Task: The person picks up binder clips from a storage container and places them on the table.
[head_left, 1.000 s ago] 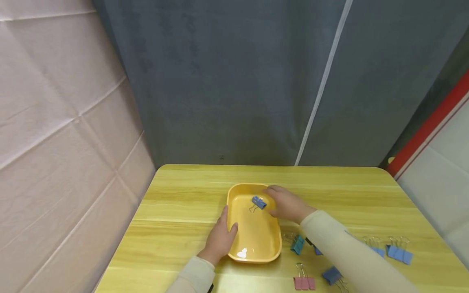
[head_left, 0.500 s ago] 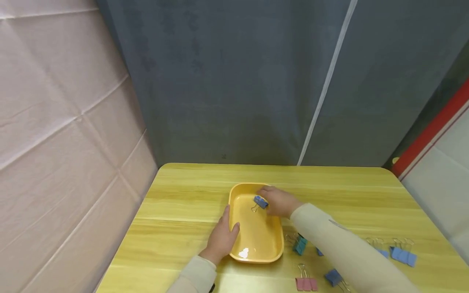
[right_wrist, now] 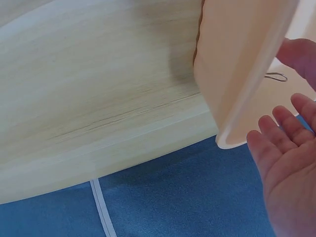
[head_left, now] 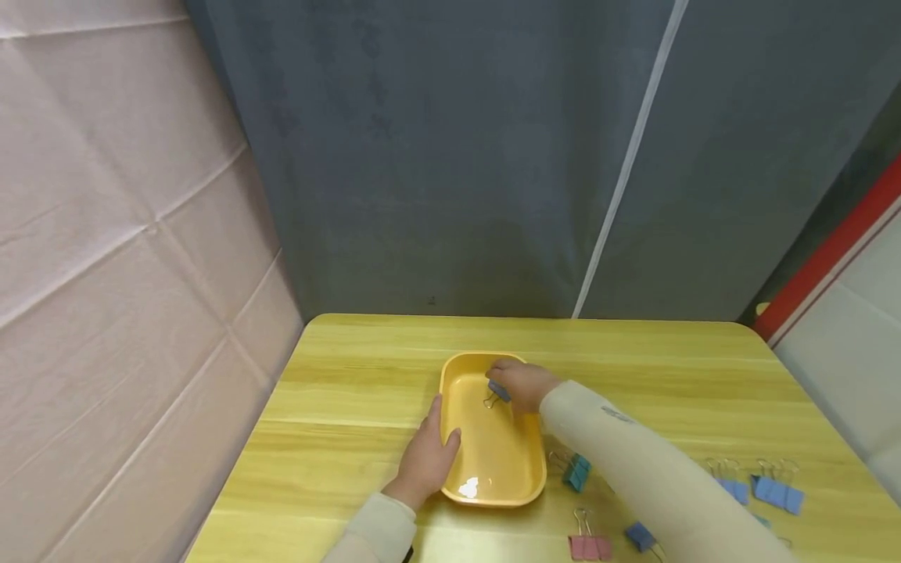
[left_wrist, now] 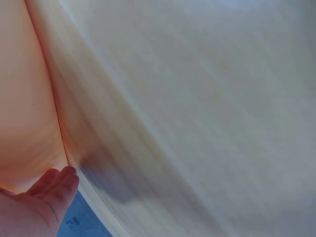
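Observation:
A yellow rectangular tray stands on the table, with a blue binder clip lying in its far part. My left hand lies along the tray's left wall, its fingers straight against the outside and the thumb over the rim. The right hand reaches over the right rim and partly covers the clip. In the right wrist view, the clip's wire handle shows between the thumb and the loosely bent fingers, which stand apart. The left wrist view shows the left fingertips at the tray's outer wall.
Right of the tray lie a teal binder clip, a pink one and several blue ones, such as a blue binder clip farther right. The right sleeve hides part of this area. A grey curtain hangs behind the table.
My right hand has moved left and farther over the tray, now covering more of the blue binder clip. The left hand and the tray stay nearly in place.

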`<state>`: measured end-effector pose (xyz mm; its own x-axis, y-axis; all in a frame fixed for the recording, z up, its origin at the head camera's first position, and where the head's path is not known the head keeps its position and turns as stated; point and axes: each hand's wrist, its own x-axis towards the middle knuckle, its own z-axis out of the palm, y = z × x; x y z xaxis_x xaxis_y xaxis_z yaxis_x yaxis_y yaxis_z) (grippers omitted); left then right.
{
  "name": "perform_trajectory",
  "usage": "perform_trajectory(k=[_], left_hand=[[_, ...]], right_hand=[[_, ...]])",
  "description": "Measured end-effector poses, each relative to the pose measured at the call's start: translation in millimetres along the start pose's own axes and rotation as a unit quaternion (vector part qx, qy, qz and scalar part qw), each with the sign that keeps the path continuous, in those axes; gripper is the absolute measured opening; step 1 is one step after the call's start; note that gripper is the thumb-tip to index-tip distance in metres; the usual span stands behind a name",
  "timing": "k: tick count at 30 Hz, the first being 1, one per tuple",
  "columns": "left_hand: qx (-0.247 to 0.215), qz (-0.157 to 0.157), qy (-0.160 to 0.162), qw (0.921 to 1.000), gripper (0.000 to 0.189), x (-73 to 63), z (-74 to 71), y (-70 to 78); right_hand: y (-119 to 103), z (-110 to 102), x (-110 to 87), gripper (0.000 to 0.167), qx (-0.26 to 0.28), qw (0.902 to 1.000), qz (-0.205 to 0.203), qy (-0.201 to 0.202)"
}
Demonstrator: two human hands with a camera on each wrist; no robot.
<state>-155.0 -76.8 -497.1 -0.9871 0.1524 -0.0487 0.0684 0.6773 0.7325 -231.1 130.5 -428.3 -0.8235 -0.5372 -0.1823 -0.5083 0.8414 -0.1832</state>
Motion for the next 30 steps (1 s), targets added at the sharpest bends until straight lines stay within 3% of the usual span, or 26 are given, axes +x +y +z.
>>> perform_trajectory(k=[14,30], left_hand=[[0.004,-0.011,-0.004,0.9999,0.070,-0.7,2.9,0.6],[0.010,-0.004,0.002,0.9999,0.069,-2.0,2.3,0.7]], right_hand=[[4,15,9.3,0.060,-0.017,0.9988,0.027,-0.037],[14,29,18.6,0.046,-0.033,0.9991,0.021,-0.017]])
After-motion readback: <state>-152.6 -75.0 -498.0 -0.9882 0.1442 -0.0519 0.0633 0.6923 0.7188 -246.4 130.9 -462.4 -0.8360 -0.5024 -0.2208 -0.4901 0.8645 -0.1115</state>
